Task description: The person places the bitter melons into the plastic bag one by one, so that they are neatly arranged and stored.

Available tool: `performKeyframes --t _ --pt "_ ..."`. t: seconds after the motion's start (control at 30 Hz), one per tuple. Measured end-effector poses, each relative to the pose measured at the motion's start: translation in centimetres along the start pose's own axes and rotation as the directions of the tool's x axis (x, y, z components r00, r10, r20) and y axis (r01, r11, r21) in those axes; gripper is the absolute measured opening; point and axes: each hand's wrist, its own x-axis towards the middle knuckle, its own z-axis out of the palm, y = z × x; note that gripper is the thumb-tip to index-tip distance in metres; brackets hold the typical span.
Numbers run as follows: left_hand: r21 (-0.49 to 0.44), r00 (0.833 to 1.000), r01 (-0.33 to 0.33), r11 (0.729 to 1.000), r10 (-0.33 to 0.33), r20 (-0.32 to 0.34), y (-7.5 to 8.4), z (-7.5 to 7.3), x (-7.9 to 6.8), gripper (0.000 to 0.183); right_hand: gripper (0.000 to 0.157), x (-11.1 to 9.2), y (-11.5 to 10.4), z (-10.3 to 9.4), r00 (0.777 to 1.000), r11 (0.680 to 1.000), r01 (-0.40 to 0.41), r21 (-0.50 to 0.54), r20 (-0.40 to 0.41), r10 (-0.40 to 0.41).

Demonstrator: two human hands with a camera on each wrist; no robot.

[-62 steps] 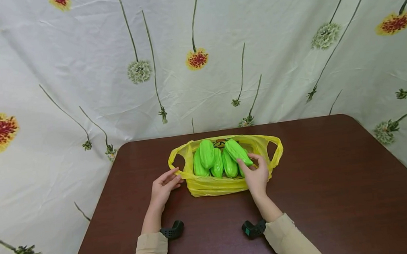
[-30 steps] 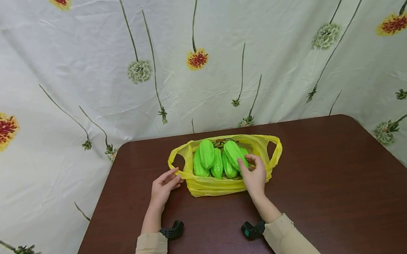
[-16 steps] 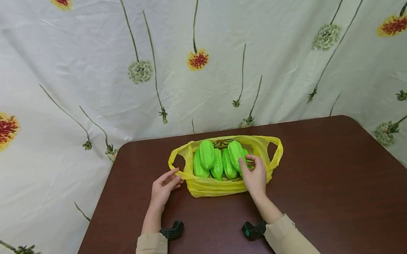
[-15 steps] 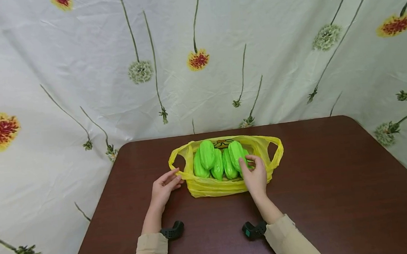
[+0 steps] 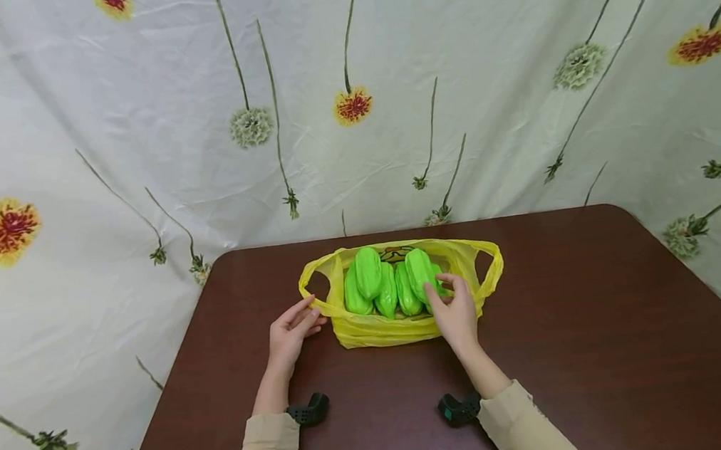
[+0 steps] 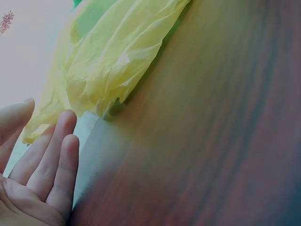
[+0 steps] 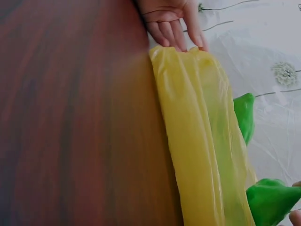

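A yellow plastic bag (image 5: 383, 332) lies on the table with its mouth open towards me, several bright green ridged oblong fruits (image 5: 368, 273) inside. My left hand (image 5: 288, 335) pinches the bag's left handle (image 5: 304, 280) between thumb and fingertips, its other fingers fairly straight. On the bag's right side my right hand (image 5: 457, 311) holds the lower end of one green ridged oblong fruit (image 5: 419, 270) with thumb and fingers. That fruit stands nearly upright on the others. In the right wrist view its pointed tip (image 7: 270, 200) lies by my fingertips. The fruits behind my right hand are partly hidden.
A dark reddish-brown table (image 5: 576, 335) carries the bag near its far edge. White cloth (image 5: 197, 125) with printed flowers hangs behind. A black band sits on each wrist, by beige sleeves (image 5: 267, 447). The bag's right handle (image 5: 493, 270) stands up as a loop.
The green ridged oblong fruit in my right hand has turned from leaning right to nearly upright, and my right forearm has shifted slightly right. The left hand stays at the handle.
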Motion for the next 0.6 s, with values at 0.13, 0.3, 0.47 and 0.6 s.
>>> performKeyframes --t 0.13,0.3,0.47,0.6 --pt "0.005 1.000 -0.002 1.000 0.002 -0.012 0.1 -0.1 -0.1 0.043 0.040 0.0 0.0 -0.5 0.999 0.999 0.032 -0.016 0.022 -0.032" --pt "0.038 1.000 0.008 0.999 -0.007 -0.024 0.5 -0.3 -0.5 0.040 0.042 0.2 -0.3 -1.2 0.996 0.998 0.053 -0.037 0.074 -0.050" --pt "0.082 1.000 0.014 0.997 -0.014 -0.003 1.0 -0.4 -0.7 0.039 0.042 0.5 -0.4 -1.9 0.988 0.995 0.072 -0.062 0.140 -0.063" --pt "0.175 1.000 0.001 0.985 -0.006 0.025 1.7 -0.3 -0.8 0.038 0.044 0.6 -0.4 -2.5 0.975 0.990 0.106 -0.093 0.206 -0.086"
